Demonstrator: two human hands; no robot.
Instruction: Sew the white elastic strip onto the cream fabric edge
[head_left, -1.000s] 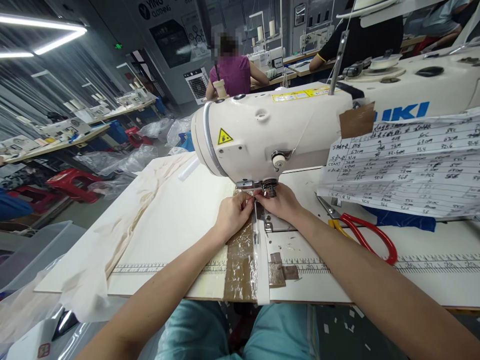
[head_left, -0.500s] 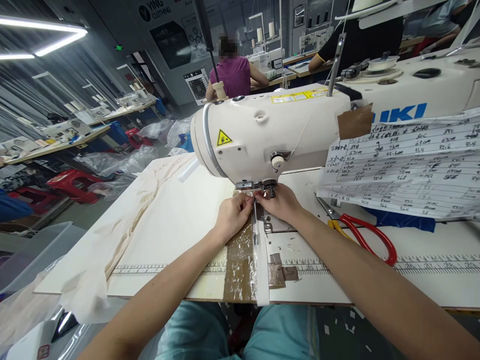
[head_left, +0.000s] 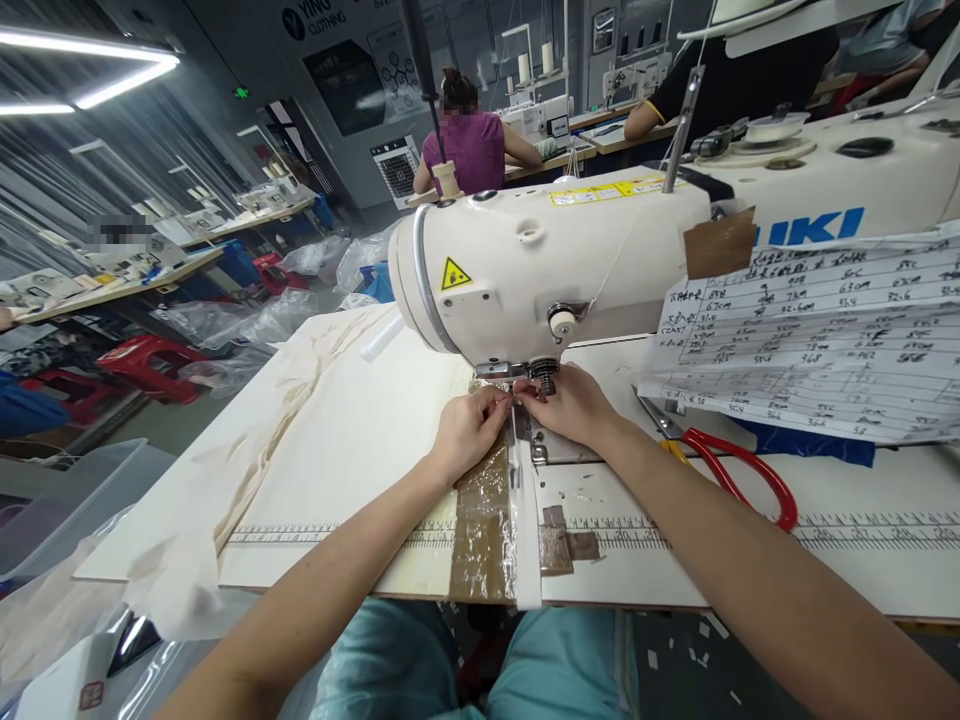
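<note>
Just under the sewing machine's head (head_left: 480,280), my left hand (head_left: 471,428) and my right hand (head_left: 574,410) meet with fingertips almost touching. Both are closed in a pinch at the upper end of a narrow white strip (head_left: 529,540). It runs from their fingertips down to the table's front edge and hangs slightly over it. The fingers and the machine's head hide the strip's far end and most of the needle area. Brown tape (head_left: 480,540) lies on the table along the strip's left side.
Red-handled scissors (head_left: 739,465) lie right of my right hand, near a handwritten paper sheet (head_left: 810,340) hanging from the machine. Thin beige fabric (head_left: 262,450) spreads over the table's left side. A printed ruler (head_left: 300,537) runs along the front. Another person (head_left: 469,150) sits beyond the machine.
The whole view has shifted slightly. Both hands keep their pinch beneath the machine's head, with no clear movement of the strip.
</note>
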